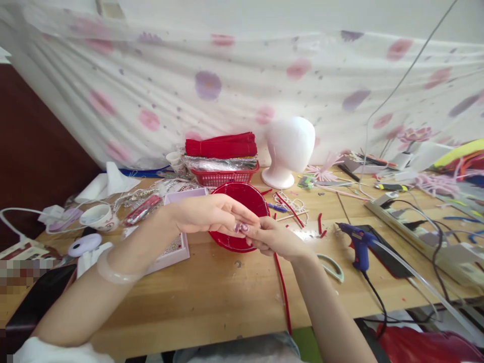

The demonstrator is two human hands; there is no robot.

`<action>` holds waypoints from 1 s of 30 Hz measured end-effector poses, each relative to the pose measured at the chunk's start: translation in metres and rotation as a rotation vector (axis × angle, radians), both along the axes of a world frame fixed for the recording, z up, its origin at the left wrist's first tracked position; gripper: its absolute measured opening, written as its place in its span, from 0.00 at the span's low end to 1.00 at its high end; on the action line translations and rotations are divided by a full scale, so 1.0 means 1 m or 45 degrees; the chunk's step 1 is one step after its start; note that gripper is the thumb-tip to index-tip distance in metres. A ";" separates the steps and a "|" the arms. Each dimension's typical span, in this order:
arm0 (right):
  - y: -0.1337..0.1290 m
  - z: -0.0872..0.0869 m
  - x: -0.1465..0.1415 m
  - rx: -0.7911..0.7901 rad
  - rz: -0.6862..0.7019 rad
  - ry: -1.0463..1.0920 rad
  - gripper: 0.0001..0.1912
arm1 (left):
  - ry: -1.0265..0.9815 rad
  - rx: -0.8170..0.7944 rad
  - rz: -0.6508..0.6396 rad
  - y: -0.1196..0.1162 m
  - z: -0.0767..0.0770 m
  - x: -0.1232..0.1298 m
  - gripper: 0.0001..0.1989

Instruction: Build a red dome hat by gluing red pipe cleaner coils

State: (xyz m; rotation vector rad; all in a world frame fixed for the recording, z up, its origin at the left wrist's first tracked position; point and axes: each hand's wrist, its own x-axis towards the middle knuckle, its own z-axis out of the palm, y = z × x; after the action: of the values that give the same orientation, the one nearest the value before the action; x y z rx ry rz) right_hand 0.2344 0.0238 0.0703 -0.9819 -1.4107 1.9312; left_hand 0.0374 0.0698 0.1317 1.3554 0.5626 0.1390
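Note:
My left hand [212, 212] and my right hand [274, 237] meet over a round red container [227, 244]. Both thumbs, with shiny painted nails, come together. The left fingers lie long and pressed side by side, reaching to the right hand, whose fingers are curled. Anything pinched between them is hidden. Below my right hand a long, thin red strip [283, 287] runs down to the table's front edge; whether its upper end is held cannot be seen. Short red pieces [319, 222] lie right of the container, close to a string of white beads [298, 204].
A white foam head [289, 146] stands behind, beside a red basket [227, 177] with red bundles [221, 146]. On the right lie a blue glue gun [357, 242] with its cord and a power strip [427, 242]. A pale box of beads [183, 252] and a cup [99, 218] are left.

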 end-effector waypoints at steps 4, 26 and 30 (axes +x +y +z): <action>-0.005 -0.006 0.006 -0.012 0.031 -0.008 0.23 | -0.012 -0.074 0.086 -0.008 -0.006 -0.004 0.18; -0.022 -0.035 0.012 -0.025 -0.863 0.696 0.18 | -0.554 -0.606 0.623 -0.062 -0.067 0.009 0.18; -0.020 -0.027 0.009 -0.303 -0.936 0.836 0.20 | -0.549 -0.620 0.658 -0.070 -0.079 0.015 0.16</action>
State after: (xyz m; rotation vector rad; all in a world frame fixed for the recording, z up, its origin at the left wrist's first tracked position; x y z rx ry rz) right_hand 0.2431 0.0033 0.0432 -0.7127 -0.3735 1.6258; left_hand 0.0523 -0.0005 0.0526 0.6558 0.5239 0.6559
